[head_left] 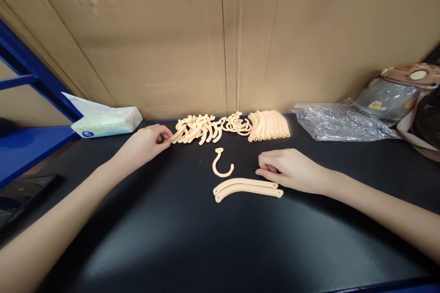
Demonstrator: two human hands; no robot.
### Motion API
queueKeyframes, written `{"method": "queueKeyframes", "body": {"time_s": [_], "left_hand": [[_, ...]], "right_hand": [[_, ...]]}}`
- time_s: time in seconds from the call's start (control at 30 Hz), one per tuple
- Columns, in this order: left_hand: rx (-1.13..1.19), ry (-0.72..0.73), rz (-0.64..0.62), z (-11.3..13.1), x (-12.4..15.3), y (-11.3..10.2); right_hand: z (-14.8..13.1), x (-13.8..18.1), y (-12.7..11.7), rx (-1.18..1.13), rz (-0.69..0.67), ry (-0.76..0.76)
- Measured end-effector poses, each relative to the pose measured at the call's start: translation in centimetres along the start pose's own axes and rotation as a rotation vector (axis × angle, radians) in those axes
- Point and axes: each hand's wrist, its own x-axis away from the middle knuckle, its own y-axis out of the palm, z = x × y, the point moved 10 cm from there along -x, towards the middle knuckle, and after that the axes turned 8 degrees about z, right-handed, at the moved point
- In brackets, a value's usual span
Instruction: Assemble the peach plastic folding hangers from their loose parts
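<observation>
My left hand (146,143) reaches to the left end of a heap of cream plastic parts (199,129) at the back of the black table (192,238); its fingertips pinch one piece at the heap's edge. My right hand (287,168) rests on the table with fingers curled, touching the right end of two curved cream bars (247,188) lying side by side. A single cream hook (222,163) lies just behind the bars. A pile of hooks (237,123) and a neat row of curved bars (270,124) sit further back.
A tissue pack (106,120) lies at the back left by a blue shelf frame (30,73). Crumpled clear plastic (338,122) and a bag with a cartoon print (398,96) lie at the back right. A dark phone (24,192) lies at the left. Cardboard wall (220,32) behind.
</observation>
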Motion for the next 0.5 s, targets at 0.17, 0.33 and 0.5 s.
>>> {"method": "queueKeyframes", "body": {"time_s": [0.17,0.33,0.5], "left_hand": [[-0.005,-0.043,0.016,-0.6,0.1,-0.1],[0.053,-0.115,0.004,-1.2,0.0,0.1],[0.141,-0.175,-0.028,-2.0,-0.1,0.8]], "right_hand": [[0.0,0.0,0.0,0.008,-0.002,0.0],[0.1,0.0,0.0,0.007,-0.004,0.005],[0.0,0.0,0.0,0.013,0.0,-0.006]]}}
